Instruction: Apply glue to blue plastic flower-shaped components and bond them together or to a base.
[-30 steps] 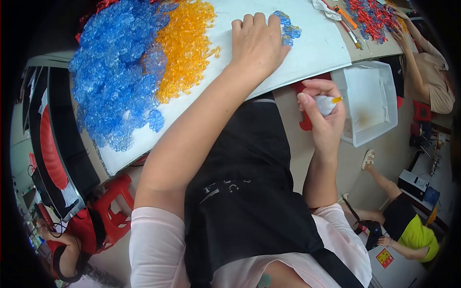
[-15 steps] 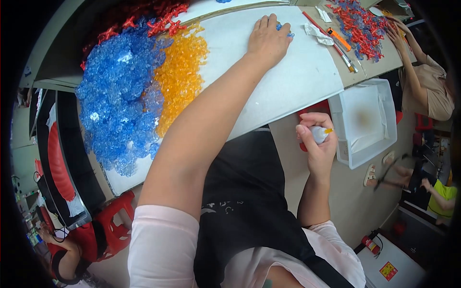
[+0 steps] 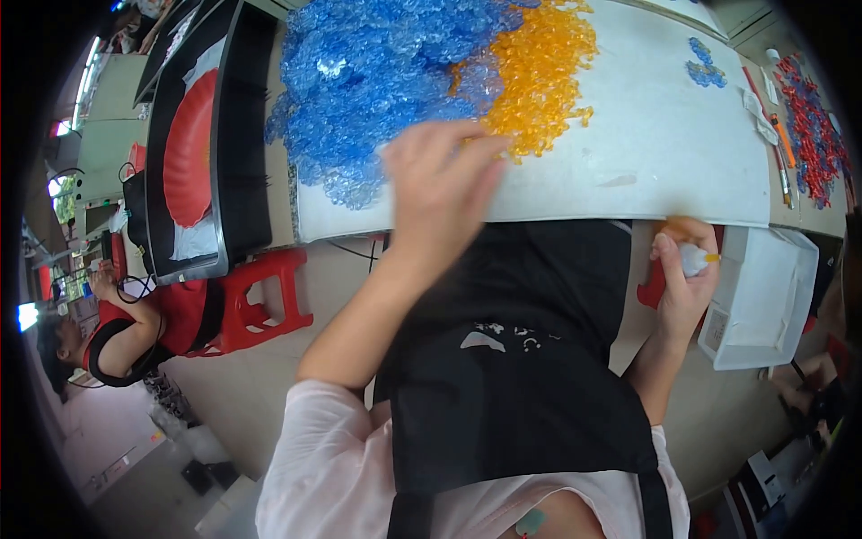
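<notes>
My left hand (image 3: 444,184) is over the near part of the white worktop (image 3: 628,144), close to a heap of small clear orange plastic pieces (image 3: 543,85). Motion smears its fingers, so whether they hold anything cannot be made out. Beside that heap, a larger pile of clear blue plastic pieces (image 3: 377,81) spreads to the left. My right hand (image 3: 687,292) is closed around a small white squeeze bottle (image 3: 693,260) with a yellow tip, just off the worktop's front edge. A small cluster of blue pieces (image 3: 705,65) lies apart at the far right.
A black tray (image 3: 247,144) with a red scalloped dish (image 3: 190,148) stands left. Brushes and an orange cutter (image 3: 783,139) lie right, near red and blue pieces (image 3: 811,135). A white plastic bin (image 3: 754,296) sits below; a red stool (image 3: 269,301) and a seated person are left.
My left hand has come back from the far right side of the worktop, leaving the blue cluster uncovered. The view has swung left. My right hand keeps hold of the bottle.
</notes>
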Demonstrator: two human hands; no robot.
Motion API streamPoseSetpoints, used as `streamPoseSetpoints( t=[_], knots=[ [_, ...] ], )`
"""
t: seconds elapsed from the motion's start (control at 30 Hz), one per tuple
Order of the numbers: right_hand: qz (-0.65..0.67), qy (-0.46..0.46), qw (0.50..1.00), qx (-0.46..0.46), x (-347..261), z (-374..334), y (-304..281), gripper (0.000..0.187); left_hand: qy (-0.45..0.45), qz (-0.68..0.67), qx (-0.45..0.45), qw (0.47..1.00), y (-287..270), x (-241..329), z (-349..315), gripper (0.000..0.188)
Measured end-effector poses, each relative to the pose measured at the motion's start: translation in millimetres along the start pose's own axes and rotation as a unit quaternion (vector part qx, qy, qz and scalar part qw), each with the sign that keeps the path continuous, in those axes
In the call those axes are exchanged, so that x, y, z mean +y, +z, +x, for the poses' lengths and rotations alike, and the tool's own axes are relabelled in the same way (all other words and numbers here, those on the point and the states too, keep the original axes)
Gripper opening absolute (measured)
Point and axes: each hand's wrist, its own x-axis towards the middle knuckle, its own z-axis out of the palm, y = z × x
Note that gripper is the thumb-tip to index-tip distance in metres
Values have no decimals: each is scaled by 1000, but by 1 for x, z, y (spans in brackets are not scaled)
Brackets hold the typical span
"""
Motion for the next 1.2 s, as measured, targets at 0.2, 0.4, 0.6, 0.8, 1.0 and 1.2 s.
streamPoseSetpoints(
  t=[0.2, 0.4, 0.6, 0.8, 1.0, 1.2],
  knots=[
    [-15, -29, 997, -64, -5, -3, 43, 31, -124, 96, -9, 988, -26, -19, -50, 21],
    [93, -55, 977, -185, -6, -11, 56, 36, -88, 16, -16, 996, -23, -27, -53, 22],
    [79, -55, 983, -158, -9, -14, 68, 36, -111, 2, -22, 994, -22, -21, -55, 19],
    [79, -51, 984, -153, -12, -13, 72, 35, -69, -18, -31, 997, -34, -40, -51, 25],
    [54, -36, 989, -132, -15, -10, 75, 38, -80, 45, -37, 995, -21, -26, -55, 33],
    [182, 1, 978, -100, -5, -4, 78, 39, -94, 47, -21, 994, -24, -30, -61, 37]
  ],
)
